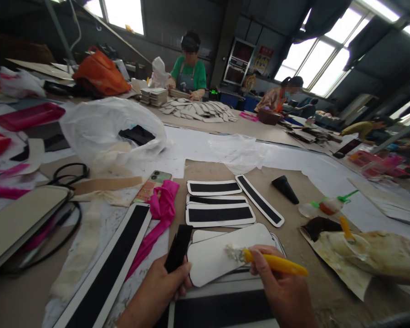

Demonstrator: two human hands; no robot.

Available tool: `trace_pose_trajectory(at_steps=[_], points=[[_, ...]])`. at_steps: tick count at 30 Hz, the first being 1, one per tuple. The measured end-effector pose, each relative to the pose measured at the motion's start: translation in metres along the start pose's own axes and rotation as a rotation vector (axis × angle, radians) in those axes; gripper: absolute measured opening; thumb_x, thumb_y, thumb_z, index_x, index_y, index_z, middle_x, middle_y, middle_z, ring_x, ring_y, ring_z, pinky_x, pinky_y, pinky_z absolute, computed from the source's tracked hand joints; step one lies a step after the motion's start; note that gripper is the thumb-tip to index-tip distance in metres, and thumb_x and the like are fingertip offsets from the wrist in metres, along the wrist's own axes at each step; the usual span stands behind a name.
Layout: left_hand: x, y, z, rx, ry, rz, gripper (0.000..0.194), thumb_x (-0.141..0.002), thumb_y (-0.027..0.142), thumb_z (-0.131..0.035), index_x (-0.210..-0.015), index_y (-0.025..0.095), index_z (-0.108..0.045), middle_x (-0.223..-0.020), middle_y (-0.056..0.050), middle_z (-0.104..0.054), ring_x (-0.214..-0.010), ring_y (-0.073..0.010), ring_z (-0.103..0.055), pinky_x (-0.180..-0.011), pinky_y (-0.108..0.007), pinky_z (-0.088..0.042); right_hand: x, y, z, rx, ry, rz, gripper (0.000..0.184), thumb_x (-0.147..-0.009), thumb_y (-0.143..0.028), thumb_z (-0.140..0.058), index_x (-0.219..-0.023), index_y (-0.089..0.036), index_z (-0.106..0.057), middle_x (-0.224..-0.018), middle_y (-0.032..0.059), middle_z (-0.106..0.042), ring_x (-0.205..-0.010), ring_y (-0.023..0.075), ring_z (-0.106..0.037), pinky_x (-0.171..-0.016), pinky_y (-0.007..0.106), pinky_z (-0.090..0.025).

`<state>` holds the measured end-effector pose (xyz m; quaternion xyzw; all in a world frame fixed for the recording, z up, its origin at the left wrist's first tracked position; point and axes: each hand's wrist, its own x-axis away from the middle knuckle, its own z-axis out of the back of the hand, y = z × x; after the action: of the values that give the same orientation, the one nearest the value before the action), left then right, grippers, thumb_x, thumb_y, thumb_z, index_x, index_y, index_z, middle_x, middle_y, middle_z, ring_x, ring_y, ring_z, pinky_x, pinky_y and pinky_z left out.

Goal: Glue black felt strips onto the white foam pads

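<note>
My right hand [280, 287] is closed round a yellow-handled brush [276, 263] whose gluey bristles rest on a white rounded panel [222, 255] lying on the brown work board [208, 173]. My left hand [164, 284] pinches a narrow black strip [178, 248] at the panel's left edge, thumb pressing on the panel. Just beyond lie finished white panels with black strips glued on them [220, 214], one of them slanted [259, 200]. A large black-and-white panel [222, 310] sits under my hands.
A long black-on-white strip [105, 269], pink fabric [160, 214] and a phone [152, 184] lie to the left, with a plastic bag [105, 127] behind. A glue-smeared paper with another brush [348, 232] is at right, a black cone [285, 187] beyond. Other people work at the far table.
</note>
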<state>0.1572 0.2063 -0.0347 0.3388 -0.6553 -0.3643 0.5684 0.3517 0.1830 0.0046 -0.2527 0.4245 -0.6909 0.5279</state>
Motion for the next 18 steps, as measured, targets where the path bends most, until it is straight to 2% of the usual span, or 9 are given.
trace_pose_trajectory(at_steps=[3, 5, 7, 10, 13, 18], points=[[-0.001, -0.001, 0.001, -0.016, -0.023, 0.011, 0.025, -0.063, 0.04, -0.061, -0.064, 0.016, -0.053, -0.047, 0.002, -0.056, -0.041, -0.0101, -0.047, -0.042, -0.021, -0.032, 0.003, -0.003, -0.008, -0.087, -0.105, -0.051, 0.03, -0.08, -0.049, -0.051, -0.078, -0.021, -0.061, -0.057, 0.0007, -0.059, -0.058, 0.0185, -0.059, -0.054, 0.027, -0.047], [-0.001, -0.001, 0.001, -0.027, -0.011, 0.014, 0.025, -0.063, 0.039, -0.061, -0.064, 0.016, -0.053, -0.047, 0.001, -0.057, -0.041, -0.0105, -0.047, -0.042, -0.022, -0.032, 0.0, 0.001, -0.009, -0.057, -0.148, -0.026, 0.031, -0.081, -0.049, -0.048, -0.078, -0.021, -0.061, -0.054, 0.0003, -0.059, -0.055, 0.0185, -0.059, -0.054, 0.027, -0.048], [0.0, -0.001, 0.0, -0.018, 0.031, 0.015, 0.026, -0.061, 0.04, -0.062, -0.064, 0.016, -0.054, -0.046, 0.001, -0.057, -0.041, -0.0108, -0.047, -0.041, -0.022, -0.032, -0.011, 0.012, 0.003, 0.101, -0.077, 0.053, 0.031, -0.081, -0.048, -0.049, -0.079, -0.02, -0.061, -0.064, 0.0032, -0.063, -0.057, 0.0195, -0.06, -0.057, 0.029, -0.049], [0.001, 0.0, -0.003, 0.006, 0.062, 0.015, 0.027, -0.06, 0.041, -0.063, -0.064, 0.016, -0.053, -0.045, 0.001, -0.057, -0.04, -0.0106, -0.046, -0.041, -0.022, -0.031, -0.032, 0.035, 0.038, 0.4, 0.127, 0.147, 0.033, -0.08, -0.049, -0.047, -0.08, -0.019, -0.061, -0.074, 0.0071, -0.066, -0.067, 0.0232, -0.063, -0.066, 0.035, -0.05], [0.001, 0.0, -0.004, 0.022, 0.064, 0.005, 0.027, -0.06, 0.04, -0.062, -0.064, 0.016, -0.052, -0.045, 0.001, -0.056, -0.04, -0.01, -0.046, -0.041, -0.021, -0.03, -0.043, 0.049, 0.064, 0.557, 0.22, 0.258, 0.036, -0.082, -0.049, -0.042, -0.081, -0.018, -0.06, -0.083, 0.0102, -0.066, -0.079, 0.0254, -0.063, -0.072, 0.037, -0.05], [-0.002, 0.002, 0.001, -0.028, 0.011, 0.02, 0.03, -0.06, 0.043, -0.063, -0.065, 0.016, -0.052, -0.047, 0.001, -0.056, -0.041, -0.0095, -0.045, -0.043, -0.021, -0.03, -0.038, 0.042, 0.065, 0.592, 0.231, 0.402, 0.032, -0.085, -0.044, -0.04, -0.084, -0.018, -0.059, -0.086, 0.0098, -0.065, -0.082, 0.0234, -0.062, -0.075, 0.036, -0.049]])
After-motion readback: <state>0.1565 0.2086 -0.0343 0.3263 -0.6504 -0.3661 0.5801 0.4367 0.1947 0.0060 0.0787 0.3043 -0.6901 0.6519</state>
